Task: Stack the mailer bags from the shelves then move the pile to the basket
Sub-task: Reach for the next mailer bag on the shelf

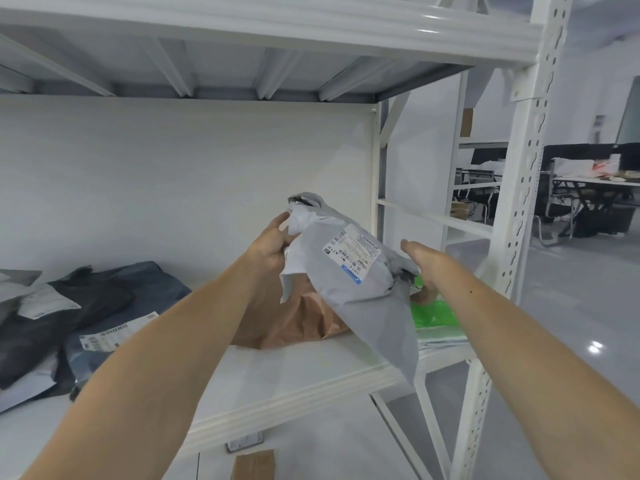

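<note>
At the left end of the shelf board [284,372] lies a loose heap of mailer bags. A pale grey bag [17,277] sits at the very edge of view, with a black bag [79,306] next to it. A small white piece [45,301] lies on the black bag, and whether it is a label or a packet cannot be told. A dark blue bag [152,285] has its barcode label [116,334] facing up near the board's front edge. Above the board's right half, the left hand [272,244] grips the upper, crumpled end of a grey mailer bag [367,306], thumb and fingers closed round the folded plastic. This bag is lifted clear of the board and hangs tilted, its upper end toward the board's back and its lower end dropping past the board's front edge. A white shipping label [351,252] with barcodes and a blue strip sits on its upward face. Beneath the grey bag, resting on the board, is a crumpled brown paper bag [294,322]. The right hand [429,268] holds the grey bag's right side, thumb stretched forward and fingers curled down round the puckered edge. Under that hand, at the board's right end, lies a bright green bag [433,311]. A perforated white upright [519,202] rises at the board's right front corner. Below the board's front edge a piece of brown cardboard [252,464] shows.
</note>
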